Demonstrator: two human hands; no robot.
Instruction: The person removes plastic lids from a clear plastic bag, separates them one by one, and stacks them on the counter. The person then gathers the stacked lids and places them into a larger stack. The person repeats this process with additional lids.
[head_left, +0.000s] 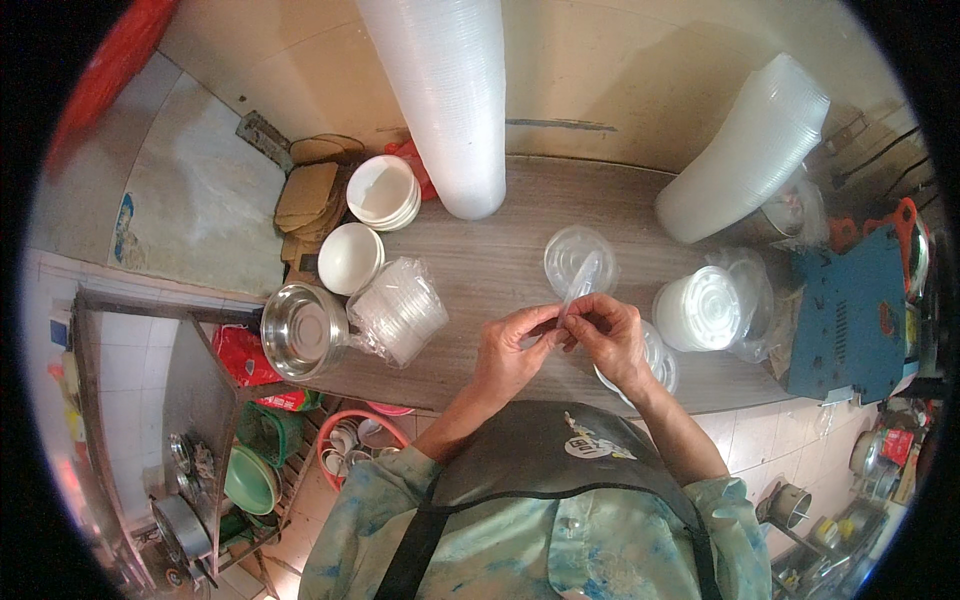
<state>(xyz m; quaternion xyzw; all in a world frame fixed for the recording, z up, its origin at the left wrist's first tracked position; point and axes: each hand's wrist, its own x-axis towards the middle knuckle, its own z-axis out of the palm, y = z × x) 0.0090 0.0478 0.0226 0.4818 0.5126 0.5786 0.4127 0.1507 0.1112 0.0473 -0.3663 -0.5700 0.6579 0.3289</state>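
Observation:
Both my hands meet over the front of the wooden table, pinching a thin clear plastic piece (583, 279), perhaps a lid seen edge-on. My left hand (517, 349) grips its lower end from the left, and my right hand (609, 337) from the right. Just behind them a round clear plastic lid or tub (568, 251) lies on the table. More clear round lids (660, 360) sit partly hidden beside my right wrist. A stack of whitish plastic lids (697, 307) stands to the right, next to a crumpled clear bag.
A tall stack of clear plastic containers (465, 112) rises at the back; another (742, 150) leans at the right. On the left are white bowls (351, 259), steel bowls (304, 330), a wrapped pack of plastic containers (401, 311) and cardboard pieces (306, 191). A blue box (851, 315) stands far right.

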